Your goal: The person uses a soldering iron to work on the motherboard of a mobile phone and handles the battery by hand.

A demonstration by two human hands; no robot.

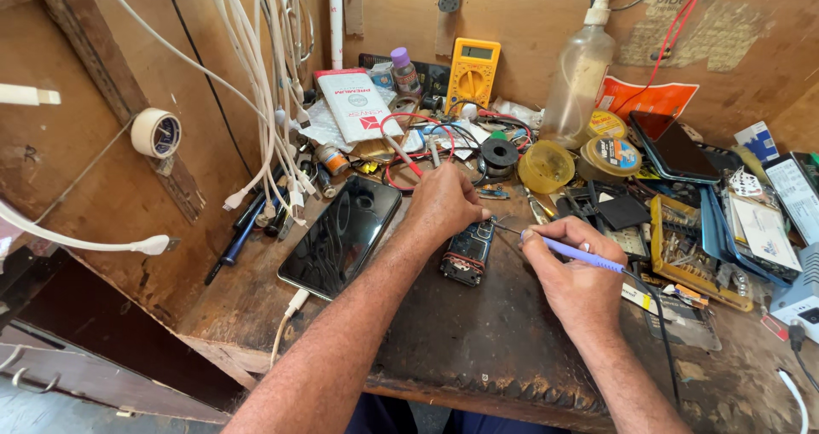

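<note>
I am watching my left hand [444, 199] pinching a small phone [467, 253] mid-frame on the worn wooden bench [478, 340], my right hand [573, 268] fingers gripping a purple soldering iron [580, 253]; cables [264, 84] are hanging upper left.

1. A worn, scorched wooden bench [478, 340] carries everything.
2. A black smartphone [341, 235] lies flat at its left, cable plugged in.
3. A small opened phone [467, 253] lies mid-bench.
4. At the back: yellow multimeter [472, 73], plastic squeeze bottle [578, 80], solder tins [611, 155].
5. Right: yellow parts tray [682, 246].

Worn wooden workbench [478, 332], brown plywood walls [102, 178], white cables hanging [256, 67], bright daylight
</note>
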